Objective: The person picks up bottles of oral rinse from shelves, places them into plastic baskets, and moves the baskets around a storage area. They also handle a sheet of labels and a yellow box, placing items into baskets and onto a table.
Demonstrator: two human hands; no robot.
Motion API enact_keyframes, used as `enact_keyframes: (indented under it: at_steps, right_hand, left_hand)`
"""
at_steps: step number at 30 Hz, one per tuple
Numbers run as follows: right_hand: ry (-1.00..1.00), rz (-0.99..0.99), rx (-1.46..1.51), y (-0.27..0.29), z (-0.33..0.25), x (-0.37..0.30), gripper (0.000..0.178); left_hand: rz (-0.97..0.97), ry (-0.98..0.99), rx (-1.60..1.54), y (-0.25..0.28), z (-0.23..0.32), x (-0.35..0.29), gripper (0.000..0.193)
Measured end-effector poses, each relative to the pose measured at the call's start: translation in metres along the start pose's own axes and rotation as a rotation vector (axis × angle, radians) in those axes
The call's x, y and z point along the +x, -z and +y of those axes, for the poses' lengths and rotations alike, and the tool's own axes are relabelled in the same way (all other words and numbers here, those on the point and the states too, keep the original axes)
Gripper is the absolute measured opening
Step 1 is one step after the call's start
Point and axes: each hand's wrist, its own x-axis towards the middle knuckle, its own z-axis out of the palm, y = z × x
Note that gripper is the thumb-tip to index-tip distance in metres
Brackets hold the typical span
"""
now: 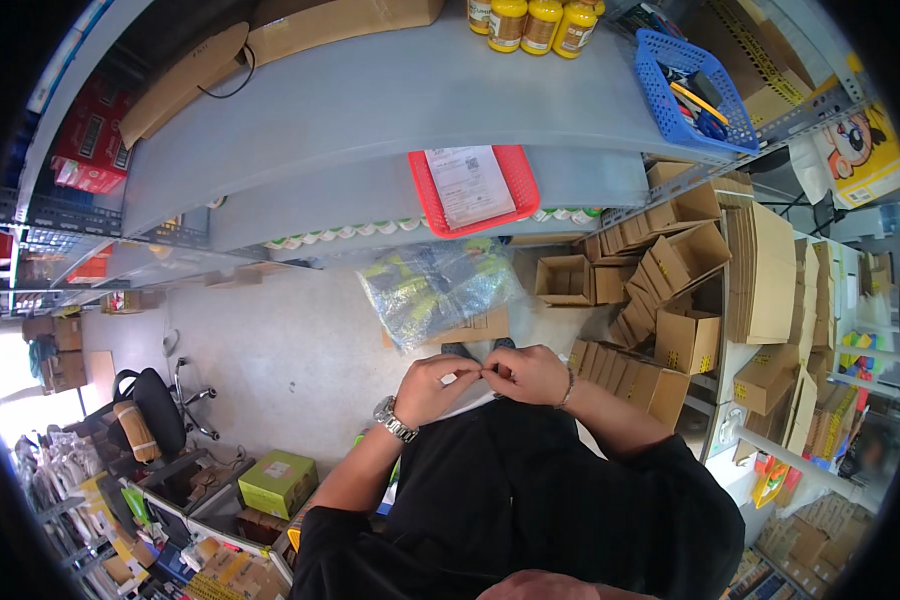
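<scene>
Beyond the bundle: red basket (532, 190) with a printed sheet (468, 186) in it, at the shelf front; it bounds the bundle's far side. Right: open cardboard cartons (685, 262), nested and stacked, crowd that side. Upper shelf: yellow bottles (540, 24) and a blue basket (660, 95) of pens and small tools. White-lidded containers (345, 231) line the lower shelf.

Bubble-wrapped bundle (435, 292), yellow-green and dark inside, lies between red basket and hands, over a piece of cardboard (485, 327). Long axis runs roughly left to right, right end slightly farther from the wearer.

Left hand (432, 390) and right hand (532, 375) are near the bundle, apart from it: thumb and fingers of each drawn together, tips meeting in front of the black shirt (530, 490). Whether anything is pinched cannot be told.

Shelf (370, 95): smooth, grey. Floor (260, 330): pale grey. Black wheeled chair (155, 405) and green box (278, 482) stand left.
</scene>
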Motion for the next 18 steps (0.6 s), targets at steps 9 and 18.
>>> enact_keyframes:
  at_steps: [9, 18]
  right_hand:
    - [-0.027, 0.054, -0.043, -0.004, 0.0, 0.005, 0.013]
    - [-0.017, 0.17, -0.087, 0.045, 0.023, -0.005, 0.008]
  left_hand:
    - [-0.015, 0.084, -0.079, 0.009, -0.017, 0.0, 0.032]
    - [0.009, 0.014, -0.016, -0.011, -0.011, 0.07, 0.043]
